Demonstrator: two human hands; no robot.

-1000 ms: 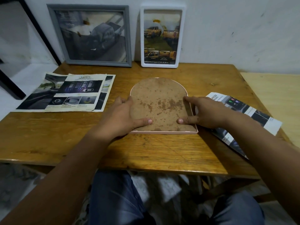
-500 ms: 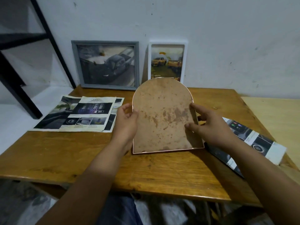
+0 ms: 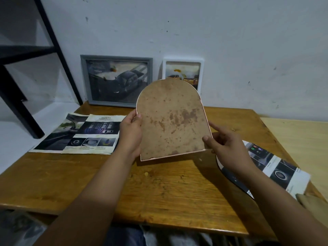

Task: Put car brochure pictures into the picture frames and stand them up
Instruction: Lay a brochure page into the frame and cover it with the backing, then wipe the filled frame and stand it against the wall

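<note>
An arch-topped picture frame (image 3: 171, 119) with a stained brown backing board and a thin pink rim hangs above the wooden table (image 3: 159, 189), its back facing me, slightly tilted. My left hand (image 3: 131, 132) grips its left edge and my right hand (image 3: 225, 148) holds its lower right corner. A grey frame (image 3: 117, 80) with a dark pickup picture and a white frame (image 3: 183, 71) with a yellow truck picture stand against the wall. Loose brochure pages (image 3: 79, 134) lie at the table's left. Another brochure (image 3: 269, 166) lies at the right under my forearm.
A black metal shelf leg (image 3: 56, 48) stands at the left beside a white surface (image 3: 10, 139). A lighter wooden board (image 3: 301, 142) adjoins the table on the right. The white wall (image 3: 230, 41) runs behind the table. My knees show below the front edge.
The arch frame lay flat, back up, under both hands a second ago. I have lifted it off the table and raised it upright, higher than half a second ago.
</note>
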